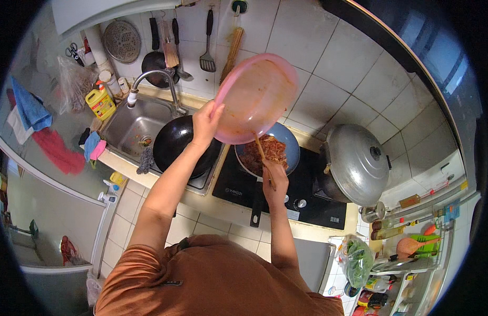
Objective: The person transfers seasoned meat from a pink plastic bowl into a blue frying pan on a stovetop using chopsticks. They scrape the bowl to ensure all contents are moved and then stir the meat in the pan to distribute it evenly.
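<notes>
My left hand [206,122] grips the near left rim of a pink plastic basin [263,94], which is tilted over the stove with reddish smears on its inside. In my right hand [275,179] are wooden chopsticks [262,152], their far tips at the basin's lower rim. Under the basin, a blue-lined frying pan [292,146] holds a heap of reddish-brown marinated meat [267,152]; its black handle [257,205] points towards me. The pan stands on a black glass gas stove [236,185], partly hidden by the basin and my hand.
A black wok [175,146] rests over the right part of the steel sink [129,122], below a curved faucet [165,73]. Right of the pan stands a large pot with a domed metal lid [358,164]. Utensils, including a slotted turner [207,61], hang on the tiled wall.
</notes>
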The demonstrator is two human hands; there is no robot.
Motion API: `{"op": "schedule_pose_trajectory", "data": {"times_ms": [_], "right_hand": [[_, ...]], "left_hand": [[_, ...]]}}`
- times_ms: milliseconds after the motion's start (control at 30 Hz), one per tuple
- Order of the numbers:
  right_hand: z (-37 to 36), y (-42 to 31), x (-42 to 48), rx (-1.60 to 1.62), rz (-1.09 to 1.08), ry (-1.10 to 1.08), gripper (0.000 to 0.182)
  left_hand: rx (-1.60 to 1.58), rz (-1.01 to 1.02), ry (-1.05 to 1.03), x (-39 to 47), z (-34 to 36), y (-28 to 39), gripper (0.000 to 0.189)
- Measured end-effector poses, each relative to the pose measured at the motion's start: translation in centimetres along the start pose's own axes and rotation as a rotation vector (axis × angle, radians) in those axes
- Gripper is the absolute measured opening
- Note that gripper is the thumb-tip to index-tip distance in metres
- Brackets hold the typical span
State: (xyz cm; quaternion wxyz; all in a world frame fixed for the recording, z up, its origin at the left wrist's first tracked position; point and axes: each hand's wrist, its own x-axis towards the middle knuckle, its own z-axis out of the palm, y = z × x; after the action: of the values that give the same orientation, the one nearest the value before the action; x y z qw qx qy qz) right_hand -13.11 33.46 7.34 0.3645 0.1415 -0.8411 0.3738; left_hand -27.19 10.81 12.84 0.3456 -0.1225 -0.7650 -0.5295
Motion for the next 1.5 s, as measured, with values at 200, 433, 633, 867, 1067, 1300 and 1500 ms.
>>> {"op": "schedule_pose_trajectory", "data": {"times_ms": [200,433,633,867,1067,1300,1500], "right_hand": [[-0.1,-0.1,-0.8,0.043,0.017,0.01,0.025],[2.4,-1.1,0.4,0.206,0.019,-0.062,0.028],[-0.3,1.2,-1.0,-0.131,-0.042,-0.045,0.025],[0.0,1.4,-1.7,-0.086,0.048,0.021,0.026],[1.9,0.3,-0.5,0.045,0.029,-0.051,0.028],[0.1,1.8,-1.9,-0.198,0.091,-0.044,0.024],[0.6,1.5,-0.6,0.0,0.103,0.092,0.021]], "left_hand": [[0.005,-0.043,0.029,-0.3,-0.2,-1.4,0.024],[-0.027,-0.053,0.009,-0.7,0.2,-1.2,0.024],[0.057,-0.049,-0.006,-0.5,-0.4,-1.0,0.024],[0.021,-0.101,0.012,-0.5,0.0,-2.0,0.027],[-0.036,-0.099,0.014,-0.6,0.7,-2.1,0.029],[0.014,-0.1,0.017,-0.7,0.0,-2.7,0.026],[-0.004,-0.103,0.036,-0.9,-0.2,-2.5,0.027]]}}
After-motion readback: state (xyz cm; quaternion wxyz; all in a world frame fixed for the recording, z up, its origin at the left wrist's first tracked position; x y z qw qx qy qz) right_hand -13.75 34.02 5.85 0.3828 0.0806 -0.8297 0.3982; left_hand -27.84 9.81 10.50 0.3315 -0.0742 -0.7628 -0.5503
